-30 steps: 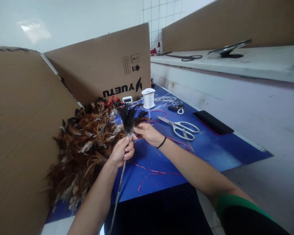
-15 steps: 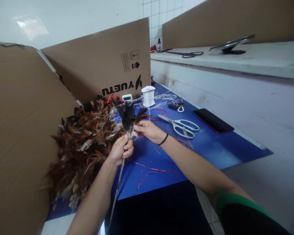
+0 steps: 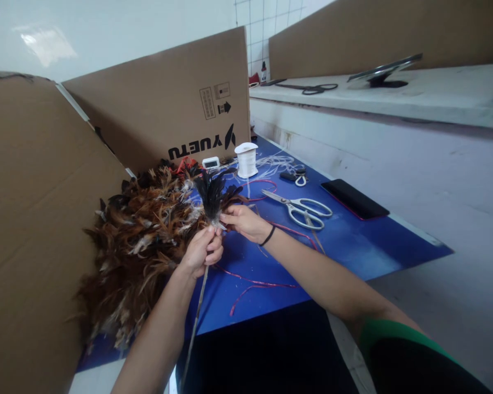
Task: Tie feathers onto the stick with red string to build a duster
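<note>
My left hand (image 3: 204,250) is closed round a thin stick (image 3: 197,323), just below a tuft of dark feathers (image 3: 210,194) at its top end. The stick slants down toward my lap. My right hand (image 3: 243,220) pinches brown feathers (image 3: 233,197) by their pale quill ends, against the right side of the tuft. A big heap of brown feathers (image 3: 139,257) lies to the left of both hands. White-handled scissors (image 3: 302,210) rest on the blue table cover (image 3: 267,298) to the right, beyond my right wrist.
Cardboard boxes (image 3: 156,98) wall in the left and back. A white spool (image 3: 246,160), a small white digital device (image 3: 211,163), pink-red cord (image 3: 258,284) and a black phone (image 3: 354,199) lie on the table. On the right ledge sit dark scissors (image 3: 318,88) and a tilted tablet-like device (image 3: 384,68).
My right hand has brought the brown feathers slightly closer in against the dark tuft. My left hand keeps its hold on the stick. The whole view has shifted a little.
</note>
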Available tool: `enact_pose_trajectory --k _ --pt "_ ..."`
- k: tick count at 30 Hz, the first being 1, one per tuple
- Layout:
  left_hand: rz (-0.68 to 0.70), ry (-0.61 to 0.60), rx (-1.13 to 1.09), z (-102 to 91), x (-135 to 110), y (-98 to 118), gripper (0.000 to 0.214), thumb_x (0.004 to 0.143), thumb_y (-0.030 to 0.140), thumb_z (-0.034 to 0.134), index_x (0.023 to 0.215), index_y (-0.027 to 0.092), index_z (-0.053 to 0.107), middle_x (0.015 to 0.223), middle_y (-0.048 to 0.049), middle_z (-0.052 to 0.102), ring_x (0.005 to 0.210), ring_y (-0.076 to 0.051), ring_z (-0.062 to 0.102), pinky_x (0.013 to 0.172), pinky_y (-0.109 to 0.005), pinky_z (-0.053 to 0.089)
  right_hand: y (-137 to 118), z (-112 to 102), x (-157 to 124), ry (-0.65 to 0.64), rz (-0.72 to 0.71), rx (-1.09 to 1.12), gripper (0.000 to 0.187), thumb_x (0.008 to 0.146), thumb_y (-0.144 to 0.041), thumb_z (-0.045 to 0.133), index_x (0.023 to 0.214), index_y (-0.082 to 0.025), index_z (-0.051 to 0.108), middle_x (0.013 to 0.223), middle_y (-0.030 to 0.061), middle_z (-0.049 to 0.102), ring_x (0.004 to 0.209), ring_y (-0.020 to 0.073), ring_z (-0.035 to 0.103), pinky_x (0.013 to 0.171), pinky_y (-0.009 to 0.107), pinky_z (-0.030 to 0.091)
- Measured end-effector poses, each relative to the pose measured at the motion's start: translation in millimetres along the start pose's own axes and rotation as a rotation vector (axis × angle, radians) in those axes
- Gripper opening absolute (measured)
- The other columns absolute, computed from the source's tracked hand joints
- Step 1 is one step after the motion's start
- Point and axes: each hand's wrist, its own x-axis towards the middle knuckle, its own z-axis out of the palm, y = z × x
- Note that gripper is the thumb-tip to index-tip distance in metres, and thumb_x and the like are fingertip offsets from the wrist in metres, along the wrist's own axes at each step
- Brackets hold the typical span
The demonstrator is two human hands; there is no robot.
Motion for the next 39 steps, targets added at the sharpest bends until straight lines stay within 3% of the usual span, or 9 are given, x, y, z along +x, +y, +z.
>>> enact_pose_trajectory --k 5,8,11,15,17,20,24,31,39 --pt "-0.005 0.018 0.005 3.2 -1.4 2.6 0.024 0.087 0.039 0.049 0.08 0.016 0.045 0.049 0.0102 0.027 0.029 -0.002 0.021 0.027 -0.012 0.018 -11.0 -13.7 3.0 0.101 -0.045 -0.207 0.028 0.066 -0.039 0.071 0.072 -0.014 0.058 0.064 0.0008 0.06 0.055 0.0097 0.051 0.052 0.023 0.038" --pt "0.015 0.034 -0.007 3.9 -2.3 6.6 0.023 0.087 0.038 0.049 0.08 0.017 0.045 0.049 0.0099 0.028 0.03 -0.002 0.022 0.028 -0.013 0.019 -27.3 -43.8 4.2 0.308 -0.182 -0.524 0.013 0.073 -0.027 0.063 0.077 -0.015 0.061 0.066 0.001 0.061 0.056 0.01 0.051 0.054 0.024 0.039" --pt "0.035 0.057 -0.024 2.7 -2.5 10.3 0.022 0.087 0.037 0.05 0.08 0.017 0.045 0.049 0.0099 0.028 0.03 -0.002 0.023 0.029 -0.013 0.018 -38.5 -76.1 1.7 0.434 -0.187 -0.985 0.007 0.073 -0.018 0.06 0.074 -0.015 0.065 0.069 0.0026 0.064 0.063 0.0124 0.055 0.062 0.026 0.04" --pt "0.045 0.097 -0.052 0.0 -1.8 12.6 0.022 0.085 0.037 0.053 0.08 0.017 0.045 0.05 0.0099 0.028 0.029 -0.001 0.023 0.029 -0.013 0.015 -37.9 -87.7 -3.7 0.296 0.076 -1.423 0.009 0.071 -0.025 0.065 0.065 -0.018 0.067 0.066 0.0047 0.065 0.065 0.0162 0.057 0.063 0.028 0.038" --pt "0.045 0.113 -0.066 -1.2 -1.4 12.5 0.022 0.084 0.037 0.054 0.08 0.017 0.045 0.05 0.01 0.029 0.029 -0.001 0.023 0.029 -0.013 0.014 -34.0 -81.4 -4.8 0.212 0.2 -1.505 0.015 0.066 -0.032 0.07 0.06 -0.019 0.066 0.062 0.0052 0.063 0.063 0.0177 0.057 0.06 0.029 0.037" --pt "0.04 0.12 -0.074 -2.5 -0.9 11.4 0.023 0.084 0.037 0.055 0.08 0.017 0.045 0.05 0.0101 0.029 0.029 -0.001 0.023 0.029 -0.013 0.013 -30.0 -72.7 -4.5 0.184 0.245 -1.557 0.013 0.06 -0.025 0.073 0.055 -0.019 0.062 0.055 0.0042 0.059 0.061 0.0178 0.057 0.058 0.029 0.036" --pt "0.036 0.109 -0.066 -3.0 -0.1 10.1 0.023 0.084 0.037 0.056 0.081 0.017 0.045 0.049 0.0103 0.029 0.03 -0.001 0.022 0.029 -0.013 0.014 -32.6 -75.0 -4.0 0.201 0.138 -1.394 0.016 0.064 -0.019 0.067 0.052 -0.018 0.057 0.048 -0.0006 0.053 0.052 0.0122 0.051 0.055 0.027 0.035" --pt "0.029 0.11 -0.048 -3.1 1.1 8.4 0.023 0.084 0.038 0.055 0.081 0.017 0.045 0.049 0.0103 0.029 0.03 -0.002 0.022 0.029 -0.013 0.015 -41.8 -65.3 -9.7 0.123 0.047 -0.575 0.023 0.061 -0.023 0.074 0.07 -0.017 0.055 0.051 -0.0016 0.057 0.044 0.0092 0.05 0.042 0.022 0.037" --pt "0.043 0.114 -0.044 -2.4 1.3 6.4 0.025 0.083 0.039 0.056 0.081 0.017 0.045 0.049 0.0105 0.028 0.03 -0.001 0.022 0.03 -0.013 0.014 -48.2 -45.0 -13.7 0.127 -0.023 -0.242 0.025 0.065 -0.03 0.074 0.074 -0.014 0.058 0.056 0.0011 0.062 0.042 0.0067 0.05 0.038 0.02 0.039"
